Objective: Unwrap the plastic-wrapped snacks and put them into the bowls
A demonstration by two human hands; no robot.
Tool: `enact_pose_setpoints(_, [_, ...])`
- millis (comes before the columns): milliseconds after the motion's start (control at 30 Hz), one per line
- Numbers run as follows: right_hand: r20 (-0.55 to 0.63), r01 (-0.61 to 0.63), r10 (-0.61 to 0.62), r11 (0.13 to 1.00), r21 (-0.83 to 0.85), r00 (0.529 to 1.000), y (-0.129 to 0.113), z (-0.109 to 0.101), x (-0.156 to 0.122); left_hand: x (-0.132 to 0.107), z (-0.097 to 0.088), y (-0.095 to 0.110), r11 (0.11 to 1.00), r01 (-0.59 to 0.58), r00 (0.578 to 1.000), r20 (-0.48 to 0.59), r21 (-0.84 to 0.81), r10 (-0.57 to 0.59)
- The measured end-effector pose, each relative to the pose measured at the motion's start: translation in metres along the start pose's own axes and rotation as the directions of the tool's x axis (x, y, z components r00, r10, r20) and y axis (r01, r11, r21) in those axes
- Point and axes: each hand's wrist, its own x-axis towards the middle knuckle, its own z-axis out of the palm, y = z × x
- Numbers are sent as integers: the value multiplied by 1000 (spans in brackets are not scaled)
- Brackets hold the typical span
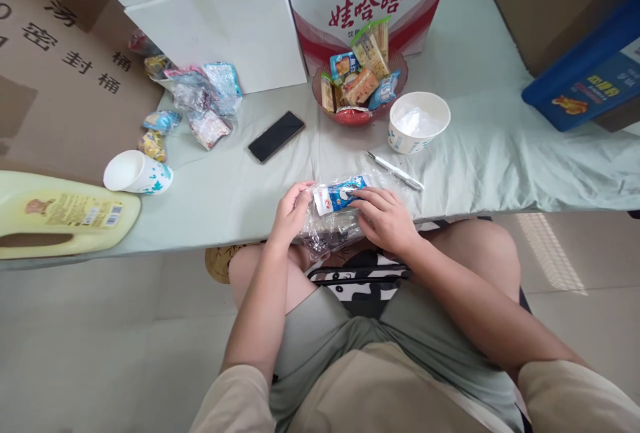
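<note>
The blue-and-white packet (336, 196) lies on clear plastic (330, 228) at the near edge of the tabletop (210, 200). The left hand (291, 212) has its grip pinched on that plastic; the right hand (384, 218) rests fingers on the packet, its hold unclear. Beyond lie a pen (396, 170), phone (277, 136) and paper bowl (407, 142), then a red bowl (357, 118) of snacks (363, 86) before a carton (320, 20).

a small blue-and-white printed packet (334, 198) lies slightly aslant, whether in or on cannot be told, with a crumpled clear plastic bag (327, 224) that sags over the near edge of the surface (225, 200).
</note>
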Motion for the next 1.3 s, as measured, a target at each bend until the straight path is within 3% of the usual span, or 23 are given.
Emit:
enact_pose_setpoints(67, [-3, -21, 21, 1000, -15, 1000, -1, 3, 0, -2, 5, 4, 970, 128, 992, 46, -206, -121])
enact_pose_setpoints(167, [-30, -88, 86, 994, -68, 996, -3, 6, 0, -6, 10, 15, 873, 245, 969, 125, -423, -211])
enact_pose_setpoints(300, [-8, -158, 158, 983, -97, 987, -4, 7, -1, -8, 12, 29, 775, 365, 931, 219, -516, -293])
enact_pose_setpoints(467, [65, -129, 127, 991, 20, 990, 4, 9, 0, -5, 16, 29, 670, 474, 881, 298, -572, -369])
enact_pose_setpoints(633, [112, -82, 51, 953, 291, 992, 18, 6, 0, 0, 16, 25, 631, 479, 873, 258, -611, -413])
enact_pose_setpoints(733, [103, -101, 67, 923, 371, 992, 21, 2, 1, -1, 16, 27, 664, 491, 868, 255, -564, -426])
enact_pose_setpoints(800, [80, -126, 102, 909, 397, 992, 22, 1, 1, -1, 16, 28, 716, 452, 888, 198, -532, -414])
enact_pose_setpoints(867, [52, -179, 173, 902, 393, 984, 23, 2, 1, -1, 16, 28, 763, 394, 908, 90, -513, -409])
enact_pose_setpoints(967, [0, -310, 329, 889, 338, 944, 25, 0, 0, 0, 15, 28, 768, 366, 898, -19, -526, -440])
enact_pose_setpoints(1067, [-95, -403, 440, 875, 267, 893, 25, -11, 0, 1, 12, 28, 743, 361, 885, -42, -563, -463])
enact_pose_setpoints(1167, [-244, -414, 452, 890, 193, 858, 23, -32, 8, 0, 10, 28, 725, 351, 886, -42, -592, -462])
enact_pose_setpoints(1300, [-386, -381, 437, 899, 217, 813, 36, -56, 46, 1, 10, 28, 716, 370, 884, -14, -592, -467])
